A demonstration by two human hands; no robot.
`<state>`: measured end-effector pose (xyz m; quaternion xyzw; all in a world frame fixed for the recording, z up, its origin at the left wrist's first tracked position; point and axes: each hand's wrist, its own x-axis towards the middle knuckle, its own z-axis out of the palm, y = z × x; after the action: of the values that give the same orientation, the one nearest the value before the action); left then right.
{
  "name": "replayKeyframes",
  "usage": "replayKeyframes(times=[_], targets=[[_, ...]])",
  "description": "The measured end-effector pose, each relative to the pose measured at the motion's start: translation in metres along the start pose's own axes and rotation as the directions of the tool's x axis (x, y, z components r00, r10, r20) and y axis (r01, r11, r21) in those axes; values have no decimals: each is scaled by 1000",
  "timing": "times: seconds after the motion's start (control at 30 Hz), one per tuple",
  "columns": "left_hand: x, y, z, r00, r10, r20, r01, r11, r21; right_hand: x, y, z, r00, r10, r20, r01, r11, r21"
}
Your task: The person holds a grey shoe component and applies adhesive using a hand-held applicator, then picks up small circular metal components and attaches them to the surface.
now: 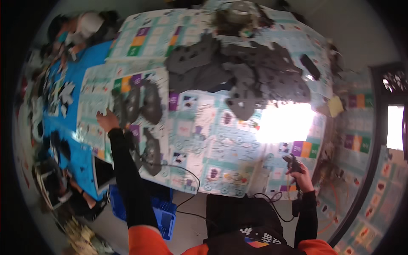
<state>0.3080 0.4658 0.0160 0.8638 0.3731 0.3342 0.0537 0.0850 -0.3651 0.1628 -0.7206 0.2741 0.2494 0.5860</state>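
Observation:
My left arm stretches out over the table, and my left hand (108,120) is beside several grey moulded pieces (151,102). Its fingers look spread, with nothing visible in them. On the near right, my right hand (302,178) is closed around a small dark hand tool (293,163) whose exact kind I cannot make out. A further grey piece (151,154) lies close to my left forearm. Farther off sits a large pile of flat grey cut pieces (255,72) with holes in them.
Printed sheets cover the table (191,123). A blue crate (165,219) stands below its near edge, with a black cord (199,182) close by. Bright light glares on the right. A yellow pad (335,106) lies at the right edge. Other people work at the left around a blue table (87,170).

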Motion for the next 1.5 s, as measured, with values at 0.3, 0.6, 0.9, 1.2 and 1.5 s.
replayKeyframes(times=[0.3, 0.6, 0.9, 1.2, 1.5], targets=[[-313, 366, -98, 611, 560, 560, -326, 822, -467, -27, 2, -2, 1000, -2, -7, 2, 1000, 28], [-340, 383, -83, 462, 469, 753, -180, 880, -438, -61, 41, -31, 1000, -16, -13, 17, 998, 54], [-346, 337, -118, 602, 485, 634, -13, 800, -600, -67, 23, -22, 993, -92, 70, 92, 996, 7], [-400, 201, -266, 108, 546, 831, 240, 797, -554, -63, 11, 15, 942, 16, 336, 38, 987, -154], [-459, 163, -264, 410, 520, 750, 74, 800, -595, -57, 12, 103, 853, 39, 521, 323, 746, -583]])
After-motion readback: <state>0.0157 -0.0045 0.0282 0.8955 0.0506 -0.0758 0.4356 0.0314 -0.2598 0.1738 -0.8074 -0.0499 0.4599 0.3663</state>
